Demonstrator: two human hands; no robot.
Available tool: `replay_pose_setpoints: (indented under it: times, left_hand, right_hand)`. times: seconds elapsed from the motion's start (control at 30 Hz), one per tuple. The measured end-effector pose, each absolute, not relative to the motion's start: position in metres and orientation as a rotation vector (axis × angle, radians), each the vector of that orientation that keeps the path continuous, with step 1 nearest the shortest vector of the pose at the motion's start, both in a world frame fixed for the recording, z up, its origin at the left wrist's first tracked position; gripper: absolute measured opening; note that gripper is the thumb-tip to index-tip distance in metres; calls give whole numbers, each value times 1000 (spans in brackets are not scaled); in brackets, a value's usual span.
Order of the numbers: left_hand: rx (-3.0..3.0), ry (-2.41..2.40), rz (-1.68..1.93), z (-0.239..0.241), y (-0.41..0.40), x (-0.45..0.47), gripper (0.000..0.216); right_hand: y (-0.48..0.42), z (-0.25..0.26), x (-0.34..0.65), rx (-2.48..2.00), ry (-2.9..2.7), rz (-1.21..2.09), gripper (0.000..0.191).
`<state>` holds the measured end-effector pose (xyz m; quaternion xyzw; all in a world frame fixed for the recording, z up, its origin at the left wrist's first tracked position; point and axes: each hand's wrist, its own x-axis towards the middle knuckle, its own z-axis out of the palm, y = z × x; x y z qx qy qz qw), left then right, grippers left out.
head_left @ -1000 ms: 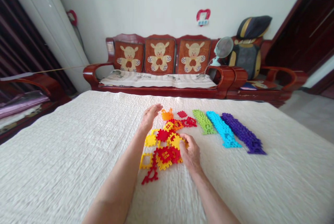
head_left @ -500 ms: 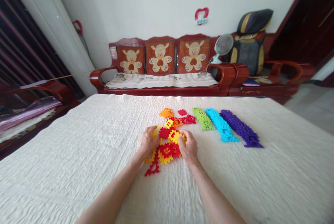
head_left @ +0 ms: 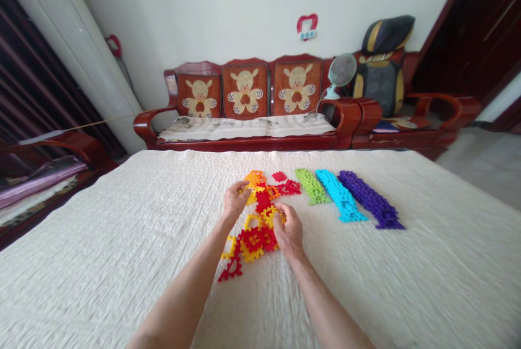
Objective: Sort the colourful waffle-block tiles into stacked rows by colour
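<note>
A loose heap of red, yellow and orange plastic puzzle tiles (head_left: 254,238) lies on a cream quilted cloth (head_left: 122,240). My left hand (head_left: 234,201) is curled at the heap's upper left, its fingers pinched on a yellow tile (head_left: 246,188). My right hand (head_left: 288,231) rests on the heap's right side, its fingers bent down onto a yellow tile (head_left: 272,213). To the right lie three neat rows of tiles: a green row (head_left: 311,186), a cyan row (head_left: 339,202) and a purple row (head_left: 368,205).
A dark red wooden sofa (head_left: 260,105) with bear cushions stands behind the cloth, with a small fan (head_left: 341,71) and a backpack (head_left: 378,83) at its right end. Another wooden seat (head_left: 44,159) is at the left. A dark door frame is at the right.
My left hand came back from the far orange tile to the heap, then rose with a yellow tile in its fingers. My right hand stayed on the heap's right side.
</note>
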<state>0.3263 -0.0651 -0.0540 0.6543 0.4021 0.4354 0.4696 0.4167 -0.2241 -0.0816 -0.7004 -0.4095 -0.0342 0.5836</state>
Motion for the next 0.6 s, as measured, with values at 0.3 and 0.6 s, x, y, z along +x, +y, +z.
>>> replay_pose_setpoints:
  times: [0.3,0.6]
  left_hand:
    - [1766,1125,939,-26,-49,367,32]
    - [2016,1197,710,-37,-86,275,31]
  right_hand:
    - [-223,-82,416,-1625,-952,-83,28]
    - [-223,-80,417,-1657,-963,-53,28]
